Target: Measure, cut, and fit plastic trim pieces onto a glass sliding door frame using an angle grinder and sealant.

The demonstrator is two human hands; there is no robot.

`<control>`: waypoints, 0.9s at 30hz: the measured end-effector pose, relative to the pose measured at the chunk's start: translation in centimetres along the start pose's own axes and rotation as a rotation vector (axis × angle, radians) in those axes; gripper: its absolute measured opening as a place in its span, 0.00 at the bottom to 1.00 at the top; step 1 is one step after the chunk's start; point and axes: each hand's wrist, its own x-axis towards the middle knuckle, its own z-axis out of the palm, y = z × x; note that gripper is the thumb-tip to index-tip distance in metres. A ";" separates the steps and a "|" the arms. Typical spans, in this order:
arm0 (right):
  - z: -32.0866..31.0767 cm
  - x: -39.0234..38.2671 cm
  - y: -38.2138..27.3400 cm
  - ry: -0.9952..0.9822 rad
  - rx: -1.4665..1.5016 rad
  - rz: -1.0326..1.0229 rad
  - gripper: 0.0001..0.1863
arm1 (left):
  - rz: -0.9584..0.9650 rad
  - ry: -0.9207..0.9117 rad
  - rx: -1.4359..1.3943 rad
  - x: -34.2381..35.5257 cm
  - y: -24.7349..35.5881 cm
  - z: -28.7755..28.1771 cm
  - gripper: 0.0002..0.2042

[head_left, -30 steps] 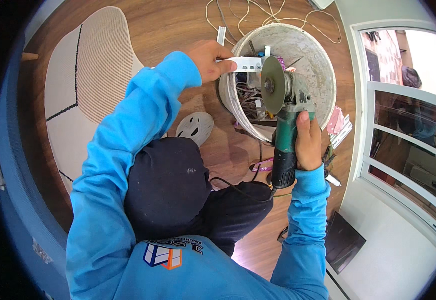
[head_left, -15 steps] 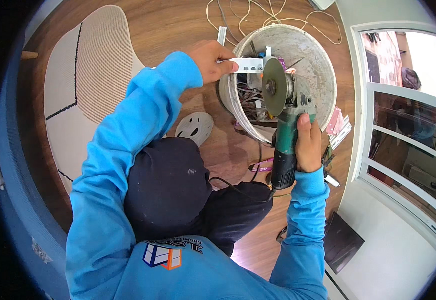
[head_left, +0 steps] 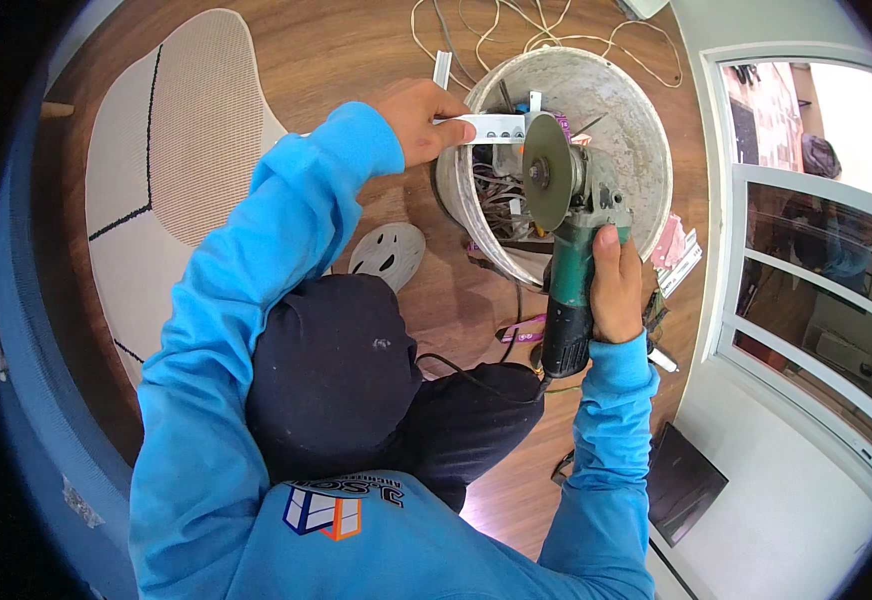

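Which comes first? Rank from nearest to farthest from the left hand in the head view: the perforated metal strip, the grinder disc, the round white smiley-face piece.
1. Perforated metal strip: gripped in the left hand, over the bucket.
2. Grinder disc: right of the hand, at the strip's end.
3. Round white smiley-face piece: on the floor below the hand.

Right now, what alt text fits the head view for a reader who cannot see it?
A person in a blue sweatshirt holds a green angle grinder in the right hand, its disc against a perforated white metal strip gripped by the left hand, over a grey bucket on a wooden floor.
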 end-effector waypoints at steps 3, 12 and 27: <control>0.0 0.1 0.1 -0.012 0.021 0.003 0.28 | 0.048 0.025 -0.001 0.1 -0.4 0.2 0.15; 0.3 0.0 -0.8 0.012 -0.010 0.004 0.28 | 0.000 -0.005 -0.044 0.0 0.0 0.0 0.14; 0.3 0.1 -0.8 0.026 -0.068 -0.033 0.29 | -0.018 -0.026 -0.019 0.1 0.0 -0.2 0.14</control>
